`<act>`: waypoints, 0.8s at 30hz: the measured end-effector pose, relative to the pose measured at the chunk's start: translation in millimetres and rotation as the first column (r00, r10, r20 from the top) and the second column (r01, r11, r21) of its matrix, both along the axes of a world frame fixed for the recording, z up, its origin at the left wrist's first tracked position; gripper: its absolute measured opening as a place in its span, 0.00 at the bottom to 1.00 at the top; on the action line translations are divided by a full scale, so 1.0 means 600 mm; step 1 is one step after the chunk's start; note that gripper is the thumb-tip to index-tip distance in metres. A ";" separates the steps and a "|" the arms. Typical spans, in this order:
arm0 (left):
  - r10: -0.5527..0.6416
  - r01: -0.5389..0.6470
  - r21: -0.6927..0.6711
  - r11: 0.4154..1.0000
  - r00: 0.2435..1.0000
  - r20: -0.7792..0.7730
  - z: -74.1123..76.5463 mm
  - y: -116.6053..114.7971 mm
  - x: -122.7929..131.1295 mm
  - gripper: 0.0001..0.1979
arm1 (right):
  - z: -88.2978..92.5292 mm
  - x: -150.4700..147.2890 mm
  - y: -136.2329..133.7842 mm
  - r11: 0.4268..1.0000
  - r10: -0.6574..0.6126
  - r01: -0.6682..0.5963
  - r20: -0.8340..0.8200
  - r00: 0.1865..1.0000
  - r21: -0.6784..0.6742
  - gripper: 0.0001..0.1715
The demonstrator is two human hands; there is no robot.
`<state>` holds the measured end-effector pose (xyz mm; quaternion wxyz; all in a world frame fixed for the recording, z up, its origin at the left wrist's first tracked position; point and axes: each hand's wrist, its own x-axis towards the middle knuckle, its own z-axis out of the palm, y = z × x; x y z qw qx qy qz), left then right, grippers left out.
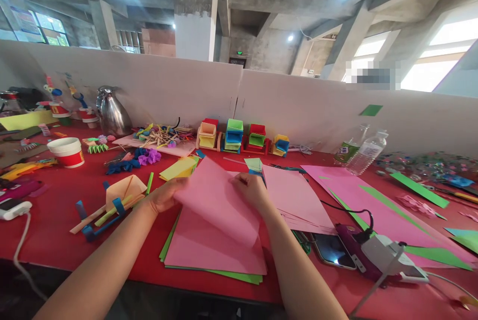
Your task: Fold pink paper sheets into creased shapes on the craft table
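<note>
At the near middle of the red counter [56, 230], a pink sheet [216, 205] curls up off a stack of pink and green paper [212, 260]. Both hands grip it, set apart: the left hand [164, 195] pinches its left edge, the right hand [252, 190] its upper edge. Just right of the stack lie more pink sheets [295, 195], a phone [332, 250] and a corded tool [377, 255]. Farther back stand coloured paper boxes [233, 136], a plastic bottle [368, 153], a red-and-white cup [67, 152] and a metal jug [112, 113].
</note>
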<state>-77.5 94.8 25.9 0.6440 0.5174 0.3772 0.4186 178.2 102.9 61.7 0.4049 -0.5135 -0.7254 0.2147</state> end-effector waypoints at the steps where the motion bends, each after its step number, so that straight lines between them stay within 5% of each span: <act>1: -0.006 0.004 0.018 1.000 0.993 0.115 0.003 -0.001 0.003 0.30 | -0.002 0.000 0.003 0.999 -0.051 0.051 -0.050 0.997 0.002 0.15; 4: -0.075 0.040 0.087 0.995 0.889 0.452 0.008 -0.008 0.035 0.34 | -0.010 -0.007 0.010 0.982 -0.182 0.187 -0.151 0.972 0.018 0.21; 6: -0.072 0.022 0.101 0.995 0.849 0.523 0.005 -0.015 0.067 0.30 | -0.014 -0.016 0.010 0.970 -0.233 0.243 -0.202 0.951 0.026 0.22; 9: 0.075 -0.088 0.003 0.996 0.867 0.492 -0.002 -0.020 0.103 0.22 | -0.012 -0.028 0.002 0.965 -0.242 0.260 -0.254 0.936 0.042 0.22; 13: 0.237 -0.205 -0.123 0.971 0.886 0.399 -0.004 -0.011 0.098 0.16 | -0.002 -0.035 -0.009 0.974 -0.205 0.227 -0.328 0.922 0.030 0.22; 24: 0.275 -0.265 -0.074 0.961 0.909 0.312 0.001 0.004 0.055 0.13 | 0.012 -0.032 -0.015 0.985 -0.165 0.168 -0.428 0.889 -0.030 0.21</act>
